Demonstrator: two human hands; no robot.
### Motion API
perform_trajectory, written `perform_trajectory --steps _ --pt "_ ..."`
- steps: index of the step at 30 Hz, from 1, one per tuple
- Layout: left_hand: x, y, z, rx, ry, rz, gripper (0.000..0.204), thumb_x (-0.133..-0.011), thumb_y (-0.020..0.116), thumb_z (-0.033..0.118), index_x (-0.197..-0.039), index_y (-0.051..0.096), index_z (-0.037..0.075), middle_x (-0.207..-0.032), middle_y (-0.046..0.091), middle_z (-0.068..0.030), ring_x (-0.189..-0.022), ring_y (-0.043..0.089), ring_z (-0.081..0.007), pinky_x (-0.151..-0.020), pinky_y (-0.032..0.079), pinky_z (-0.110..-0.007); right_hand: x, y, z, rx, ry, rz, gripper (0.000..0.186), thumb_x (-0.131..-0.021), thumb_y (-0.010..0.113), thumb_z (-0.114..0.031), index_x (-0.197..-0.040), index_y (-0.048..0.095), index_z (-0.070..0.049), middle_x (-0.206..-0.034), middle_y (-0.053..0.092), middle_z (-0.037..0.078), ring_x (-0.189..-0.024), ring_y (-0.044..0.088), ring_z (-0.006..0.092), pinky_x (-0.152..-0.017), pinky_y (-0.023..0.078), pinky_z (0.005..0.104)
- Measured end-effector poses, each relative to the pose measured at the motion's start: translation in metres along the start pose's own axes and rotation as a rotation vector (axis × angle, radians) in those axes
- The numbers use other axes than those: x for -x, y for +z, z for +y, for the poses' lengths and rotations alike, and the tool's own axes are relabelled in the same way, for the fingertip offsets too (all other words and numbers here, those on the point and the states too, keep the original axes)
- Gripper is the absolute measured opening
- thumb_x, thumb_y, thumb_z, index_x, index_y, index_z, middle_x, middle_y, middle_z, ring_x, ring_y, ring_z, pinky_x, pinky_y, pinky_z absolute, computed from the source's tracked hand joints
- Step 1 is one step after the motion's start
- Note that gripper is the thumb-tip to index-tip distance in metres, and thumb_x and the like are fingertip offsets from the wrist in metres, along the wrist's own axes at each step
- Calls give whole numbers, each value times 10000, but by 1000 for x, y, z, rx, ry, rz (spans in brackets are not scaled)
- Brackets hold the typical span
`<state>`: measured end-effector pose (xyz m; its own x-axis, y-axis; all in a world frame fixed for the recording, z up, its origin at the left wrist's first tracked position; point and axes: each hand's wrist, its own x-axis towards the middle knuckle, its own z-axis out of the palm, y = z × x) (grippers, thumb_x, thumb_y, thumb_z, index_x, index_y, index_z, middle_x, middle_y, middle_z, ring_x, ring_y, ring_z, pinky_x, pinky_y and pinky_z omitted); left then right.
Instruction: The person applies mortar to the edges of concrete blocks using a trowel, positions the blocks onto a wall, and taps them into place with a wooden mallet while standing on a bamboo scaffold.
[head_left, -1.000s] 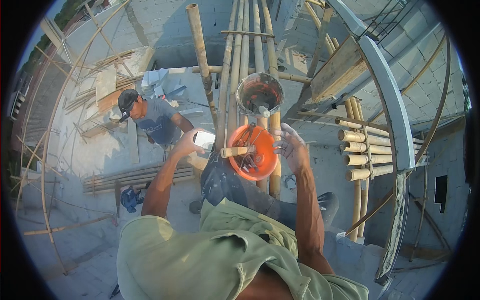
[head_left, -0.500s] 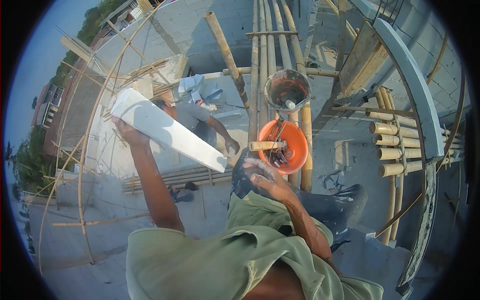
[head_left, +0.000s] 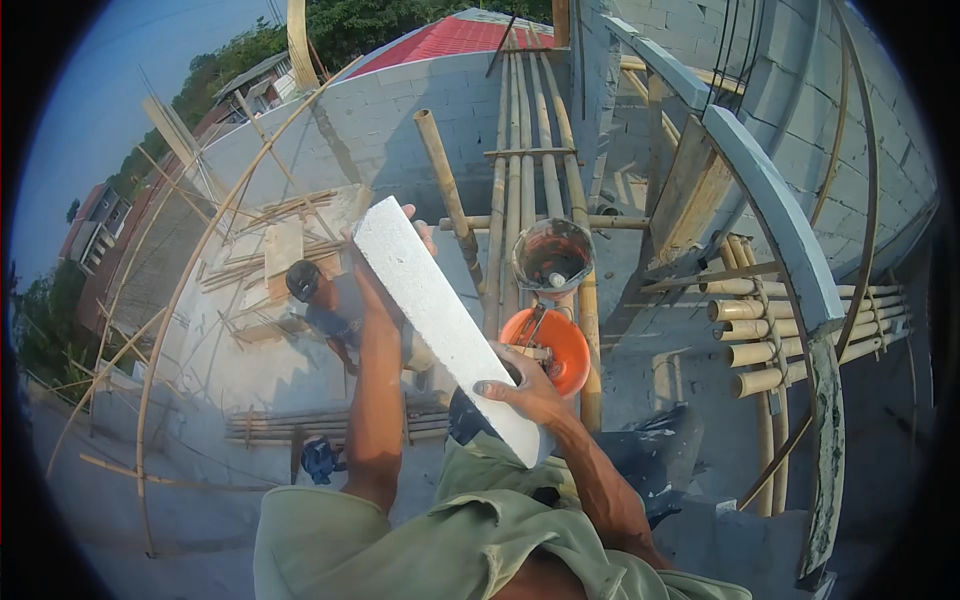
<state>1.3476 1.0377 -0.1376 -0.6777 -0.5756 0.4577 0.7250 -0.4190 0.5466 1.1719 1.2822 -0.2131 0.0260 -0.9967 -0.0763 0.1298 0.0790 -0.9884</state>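
A long white lightweight concrete block (head_left: 440,325) slants across the middle, its far end up and to the left. My left hand (head_left: 372,288) grips the far end, with fingertips showing past the block's right edge and the rest partly hidden. Near the lower end, my right hand (head_left: 528,392) is closed around the block, thumb on its white face. Just beyond the right hand, an orange bucket (head_left: 578,352) holds a wooden-handled tool and other items too small to name. Behind it is a mortar-smeared bucket (head_left: 519,270) with grey mix inside.
Bamboo poles (head_left: 552,185) run away beneath the buckets. An upright bamboo pole (head_left: 440,165) stands left of them. A co-worker in a dark cap (head_left: 303,281) is below, beyond my left arm. To the right are a pale curved-looking beam (head_left: 780,210) and stacked bamboo (head_left: 760,353).
The block has swung inward from the left, now steeper and closer to my body. My right hand, free before, has taken hold of its lower end. The view has tilted up.
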Motion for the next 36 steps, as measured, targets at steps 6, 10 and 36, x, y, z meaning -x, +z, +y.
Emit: perform_trajectory --steps 6,10,36 --pt "-22 7 -64 -578 -132 284 704 -1093 412 540 -1533 416 -10 -1488 549 -147 -1207 615 -257 -973 483 -394 99 -51 -83 283 68 465 990 -763 879 -511 -1480 501 58 -1352 621 283 -1237 625 349 -1047 481 404" --pt "1 -20 -90 -853 -353 338 519 -1084 525 274 -1532 439 27 -1489 552 -118 -1192 620 -218 -954 486 -351 180 -95 -135 766 24 860 1073 -748 841 -613 -1480 479 83 -1284 636 318 -1204 637 409 -1040 489 440" --pt "50 -151 -107 -1032 -683 328 579 -1031 615 390 -1507 493 84 -1452 588 -68 -1204 601 -214 -951 451 -400 474 -212 -236 1173 526 1403 1103 -568 903 -607 -1429 600 13 -1317 668 267 -1210 657 381 -1070 507 416"
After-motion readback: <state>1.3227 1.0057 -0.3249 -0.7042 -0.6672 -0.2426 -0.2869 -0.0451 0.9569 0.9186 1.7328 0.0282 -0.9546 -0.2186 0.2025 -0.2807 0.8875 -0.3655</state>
